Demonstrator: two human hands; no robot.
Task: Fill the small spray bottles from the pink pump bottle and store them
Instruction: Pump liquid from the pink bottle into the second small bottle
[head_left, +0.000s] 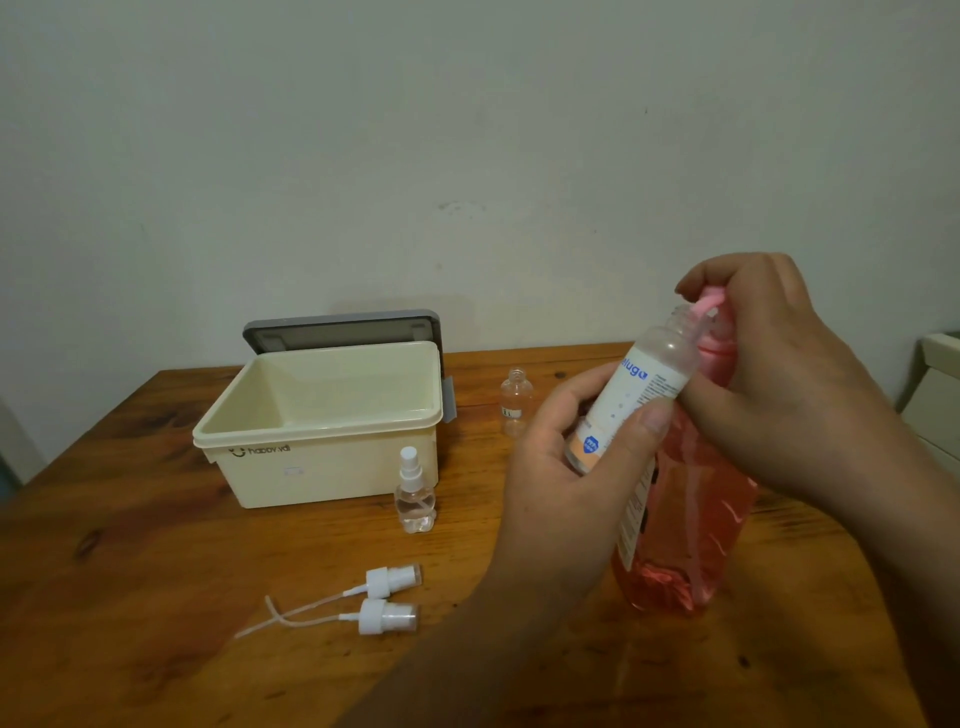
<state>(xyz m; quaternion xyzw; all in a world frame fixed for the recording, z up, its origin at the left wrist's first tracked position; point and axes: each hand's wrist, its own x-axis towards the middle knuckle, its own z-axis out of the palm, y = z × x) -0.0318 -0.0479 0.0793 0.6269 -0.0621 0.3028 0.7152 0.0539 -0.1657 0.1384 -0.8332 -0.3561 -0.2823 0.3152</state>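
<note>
A person's left hand (566, 462) grips a white bottle (634, 395), tilted, its open neck held at the pump (711, 306) of the pink bottle (691, 519), which stands at the right of the table (156, 571); the right hand (779, 364) curls over the pump; a capped bottle (414, 493) stands just in front of a cream box (332, 467), a grey lid (337, 330) upright behind it; an open bottle (516, 408) stands right of the box; two spray heads (392, 579) lie nearer the camera.

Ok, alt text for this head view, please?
The left hand holds an uncapped labelled bottle tilted at the spout of the pink pump bottle, whose pump head the right hand grips. On the table: open cream box, capped small bottle, uncapped clear bottle, two loose spray caps.
</note>
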